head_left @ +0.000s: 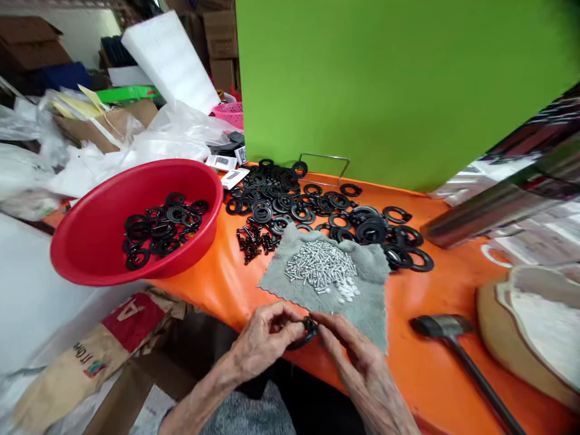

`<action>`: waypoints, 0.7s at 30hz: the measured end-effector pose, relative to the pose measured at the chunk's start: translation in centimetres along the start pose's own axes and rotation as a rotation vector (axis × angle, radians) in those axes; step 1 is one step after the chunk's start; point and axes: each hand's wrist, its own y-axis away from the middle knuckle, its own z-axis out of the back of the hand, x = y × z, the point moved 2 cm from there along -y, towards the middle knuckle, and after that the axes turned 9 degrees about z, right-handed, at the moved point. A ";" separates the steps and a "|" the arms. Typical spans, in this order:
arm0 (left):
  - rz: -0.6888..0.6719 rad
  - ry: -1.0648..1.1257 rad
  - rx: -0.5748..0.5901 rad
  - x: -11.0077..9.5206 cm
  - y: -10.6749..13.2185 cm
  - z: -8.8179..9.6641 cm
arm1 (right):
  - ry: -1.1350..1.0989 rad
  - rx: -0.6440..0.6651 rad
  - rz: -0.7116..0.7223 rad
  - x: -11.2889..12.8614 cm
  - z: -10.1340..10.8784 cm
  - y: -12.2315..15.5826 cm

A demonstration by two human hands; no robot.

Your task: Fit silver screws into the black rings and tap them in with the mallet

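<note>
My left hand (265, 339) and my right hand (351, 350) meet at the near edge of the orange table (435, 374), both pinched on one black ring part (304, 335). Just beyond them lies a grey cloth (371, 302) with a heap of small silver screws (321, 269) and a few white bits. A spread of black ring parts (317, 208) covers the table behind the cloth. A small pile of black screws (254, 238) lies to the cloth's left.
A red bowl (95, 235) with several black rings sits at the left. A hammer (457, 344) lies at the right, near a wooden board (525, 338). A green panel (399, 84) stands behind. Plastic bags and cardboard boxes crowd the left.
</note>
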 end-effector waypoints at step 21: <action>0.099 0.016 -0.034 -0.8 0.3 1.1 | 0.809 0.070 0.255 -4.3 0.7 0.1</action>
